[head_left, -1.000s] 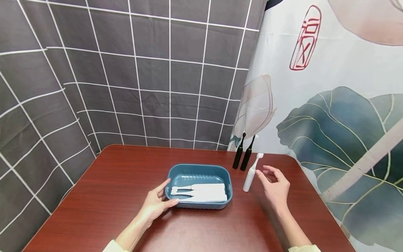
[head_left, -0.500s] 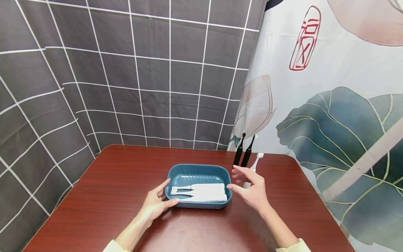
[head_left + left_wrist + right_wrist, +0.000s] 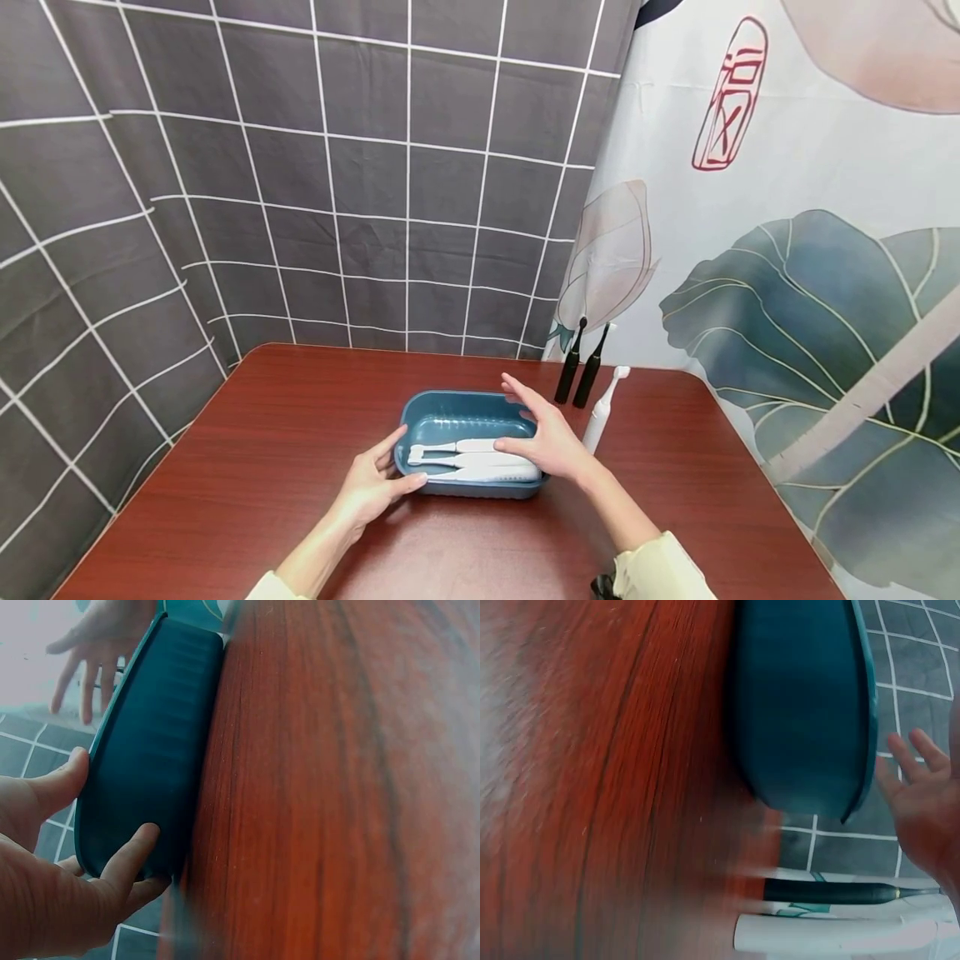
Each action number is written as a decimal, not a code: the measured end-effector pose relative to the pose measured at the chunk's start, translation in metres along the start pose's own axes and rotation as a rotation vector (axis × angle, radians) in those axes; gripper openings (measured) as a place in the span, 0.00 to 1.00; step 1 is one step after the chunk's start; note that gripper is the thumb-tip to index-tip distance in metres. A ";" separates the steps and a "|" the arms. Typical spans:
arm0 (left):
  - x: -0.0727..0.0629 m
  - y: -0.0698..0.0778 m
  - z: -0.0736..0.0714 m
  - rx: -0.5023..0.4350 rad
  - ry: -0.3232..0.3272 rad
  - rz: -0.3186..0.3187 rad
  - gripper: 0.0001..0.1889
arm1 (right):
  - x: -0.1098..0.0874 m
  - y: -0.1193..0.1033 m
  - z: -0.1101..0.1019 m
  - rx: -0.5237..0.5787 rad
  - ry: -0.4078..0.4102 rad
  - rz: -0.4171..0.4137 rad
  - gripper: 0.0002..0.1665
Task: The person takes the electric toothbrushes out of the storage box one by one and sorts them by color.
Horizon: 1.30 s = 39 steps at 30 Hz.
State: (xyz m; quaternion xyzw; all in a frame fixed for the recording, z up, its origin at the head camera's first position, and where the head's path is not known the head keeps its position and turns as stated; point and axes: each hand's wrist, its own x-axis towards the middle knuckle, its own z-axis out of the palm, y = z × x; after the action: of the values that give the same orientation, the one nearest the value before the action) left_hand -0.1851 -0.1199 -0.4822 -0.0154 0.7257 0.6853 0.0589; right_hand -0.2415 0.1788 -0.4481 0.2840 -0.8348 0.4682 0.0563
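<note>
A blue plastic bin (image 3: 480,490) sits on the table, with three white electric toothbrushes (image 3: 487,473) lying in it, heads to the left. My left hand (image 3: 365,485) holds the bin's left end; in the left wrist view its thumb is at the rim and its fingers lie against the outer wall of the bin (image 3: 150,727). Over the bin's right side hovers my right hand (image 3: 553,440), fingers spread and nothing held; it covers part of the rim and toothbrush handles. Right of the bin, a white electric toothbrush (image 3: 600,417) stands upright, partly behind the right hand.
Two black electric toothbrushes (image 3: 568,377) stand upright behind the white one, near the table's back right. The reddish-brown table (image 3: 300,417) ends at a grey grid curtain (image 3: 360,208) and a white leaf-patterned cloth (image 3: 810,183). Something black (image 3: 603,586) shows by the right sleeve.
My right hand has moved left from beside the standing white toothbrush to over the bin. My left hand stays on the bin, and the toothbrushes stand as before.
</note>
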 end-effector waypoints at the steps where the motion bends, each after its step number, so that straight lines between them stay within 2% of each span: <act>1: 0.000 0.000 0.000 0.006 0.001 0.003 0.45 | 0.002 0.001 0.002 -0.008 -0.021 0.007 0.57; 7: 0.001 -0.002 0.000 0.033 0.005 0.018 0.45 | 0.011 0.004 0.012 -0.098 -0.097 0.031 0.54; 14: 0.001 -0.001 0.000 0.011 0.003 0.014 0.45 | 0.017 0.004 0.020 -0.299 -0.141 0.112 0.49; 23: 0.001 -0.001 -0.001 0.049 0.008 0.010 0.45 | 0.024 0.009 0.028 -0.495 -0.195 0.187 0.44; 29: 0.001 -0.001 -0.001 0.053 0.009 0.004 0.45 | 0.028 0.009 0.037 -0.574 -0.214 0.217 0.44; 39: 0.000 0.001 -0.001 0.070 0.009 0.043 0.45 | 0.030 0.012 0.050 -0.672 -0.201 0.224 0.42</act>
State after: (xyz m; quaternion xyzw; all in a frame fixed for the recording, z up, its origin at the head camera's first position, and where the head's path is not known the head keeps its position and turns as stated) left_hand -0.1851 -0.1207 -0.4815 -0.0008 0.7497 0.6605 0.0412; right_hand -0.2640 0.1308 -0.4745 0.2008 -0.9694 0.1407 0.0127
